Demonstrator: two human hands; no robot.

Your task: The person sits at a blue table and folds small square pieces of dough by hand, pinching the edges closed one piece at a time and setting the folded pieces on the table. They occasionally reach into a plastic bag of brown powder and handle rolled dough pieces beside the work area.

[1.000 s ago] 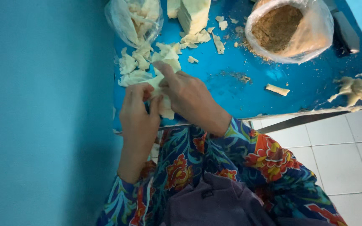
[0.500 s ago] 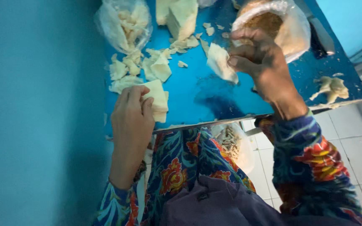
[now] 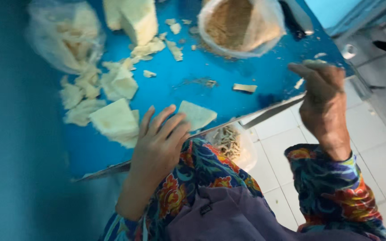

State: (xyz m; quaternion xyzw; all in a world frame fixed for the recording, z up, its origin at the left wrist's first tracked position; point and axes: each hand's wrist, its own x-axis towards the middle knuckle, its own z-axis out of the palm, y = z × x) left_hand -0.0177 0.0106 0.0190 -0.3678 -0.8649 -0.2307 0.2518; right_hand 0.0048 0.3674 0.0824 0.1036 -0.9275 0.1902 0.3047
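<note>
Left hand [image 3: 159, 140] sits at the near edge of the blue table [image 3: 228, 71], palm down, fingers spread and loosely extended. Fingertips rest on a flat pale slice [image 3: 197, 115] lying at the table edge; no closed grip, just touching. Right hand [image 3: 322, 100] is out at the table's right corner, wrist bent, fingers curled in a loose claw. A bit of pale stuff shows above the knuckles; can't tell if it's actually held.

Vs 0.5 s ago: right hand was up by the crumb bag holding a pale slice, now it's at the right edge and lower. Left hand was on the slice stack further left, now it's moved right onto the single slice.

Below the table edge: a clear bag of small pale scraps [image 3: 228, 142], over white floor tiles.

Left of the hand: a stack of slices [image 3: 115, 120], soft, matte, cream-coloured, roughly square. Torn pieces [image 3: 117, 82] scattered beyond it. One small crust strip [image 3: 245, 88] mid-table.

Far side: a clear bag of white scraps [image 3: 68, 38] at left, a block of stacked bread [image 3: 132, 18] in the middle, a clear bag of brown crumbs [image 3: 242, 24], grainy, at right.
</note>
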